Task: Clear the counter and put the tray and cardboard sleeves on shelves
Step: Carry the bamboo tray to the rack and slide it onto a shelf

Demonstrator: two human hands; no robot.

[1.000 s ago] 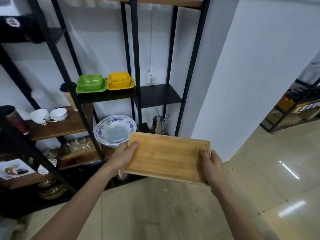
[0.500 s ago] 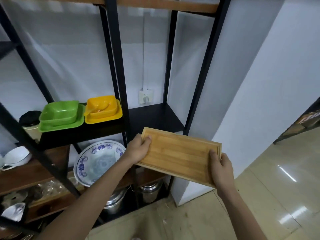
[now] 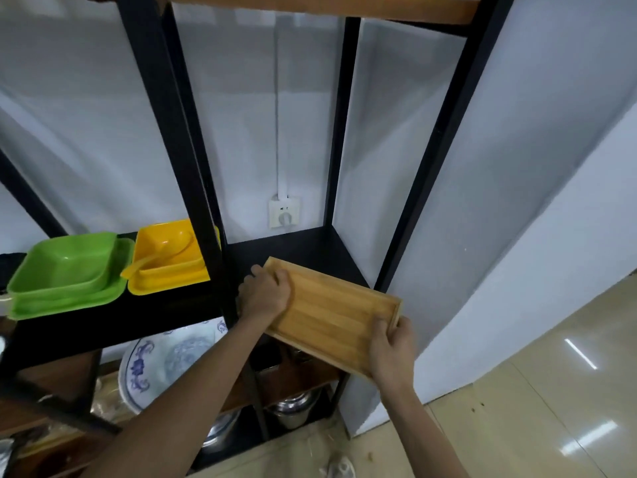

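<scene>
I hold a rectangular bamboo tray [image 3: 332, 313] with both hands at the front edge of a black shelf [image 3: 303, 251] in a black metal rack. My left hand [image 3: 265, 293] grips the tray's far left corner, which reaches over the shelf. My right hand [image 3: 391, 350] grips the near right corner, which sticks out past the shelf front. The tray is tilted, its left end higher. No cardboard sleeves are in view.
A black upright post [image 3: 179, 132] stands just left of the tray. Beyond it sit a yellow dish [image 3: 165, 257] and a green dish [image 3: 65, 270]. A wall socket [image 3: 284, 213] is behind the shelf. A blue-patterned plate [image 3: 165, 367] and steel pots [image 3: 293, 408] are below. A white wall [image 3: 551, 201] stands at right.
The view has come closer to the rack and higher. Both hands have carried the tray up and forward, from below shelf level to over the black shelf's front edge.
</scene>
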